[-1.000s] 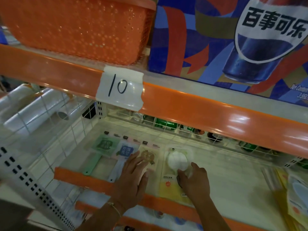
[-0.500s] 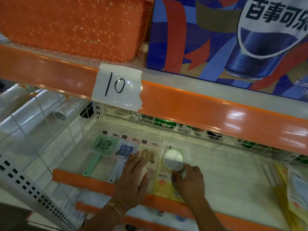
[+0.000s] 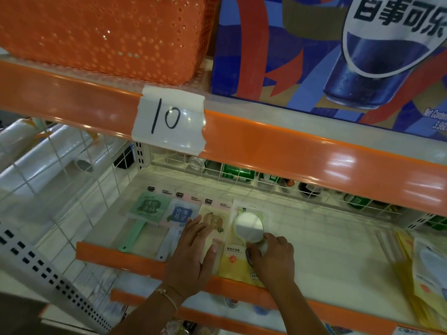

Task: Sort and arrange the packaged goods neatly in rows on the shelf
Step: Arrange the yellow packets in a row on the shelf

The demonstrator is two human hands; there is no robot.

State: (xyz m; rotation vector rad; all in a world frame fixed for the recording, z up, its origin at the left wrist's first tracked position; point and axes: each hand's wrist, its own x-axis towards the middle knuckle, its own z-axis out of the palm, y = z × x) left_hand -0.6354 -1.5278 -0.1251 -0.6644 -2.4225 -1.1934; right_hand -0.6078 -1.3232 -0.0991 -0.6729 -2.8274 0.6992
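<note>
My left hand (image 3: 193,258) lies flat, fingers straight, pressing the beige fan pack (image 3: 214,222). My right hand (image 3: 274,261) curls round the handle of the round mirror (image 3: 249,228) on its yellow pack (image 3: 235,264). To the right sits a loose pile of yellow packs (image 3: 420,274). The packs lie side by side on the shelf (image 3: 326,240), long axes running front to back, handles toward me: blue (image 3: 180,213), then green (image 3: 148,206). Behind stands a wire grid (image 3: 242,174); overhead, a "10" label (image 3: 169,119).
</note>
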